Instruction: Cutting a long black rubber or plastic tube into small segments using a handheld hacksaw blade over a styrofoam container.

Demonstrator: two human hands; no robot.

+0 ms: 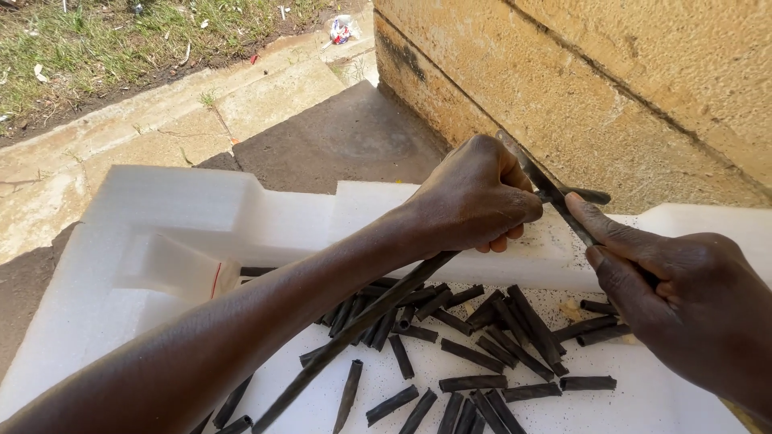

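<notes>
- Cut black stick pieces (pixel 474 354) scattered at 6 o'clock across white foam tray (pixel 161 209), catching what falls.
- Left hand (pixel 474 201), centre, fingers curled tight around long black stick (pixel 354 329), forearm slanting from 7 o'clock, steadying it over the tray.
- Right hand (pixel 683 297) at 3 o'clock, thumb and fingers pinching dark blade (pixel 555 197) against the stick's upper end.

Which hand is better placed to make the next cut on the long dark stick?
Likely the right hand: it presses the blade against the long dark stick just past the left hand, whose grip is closed around that stick, above the cut pieces on the white foam tray.
</notes>
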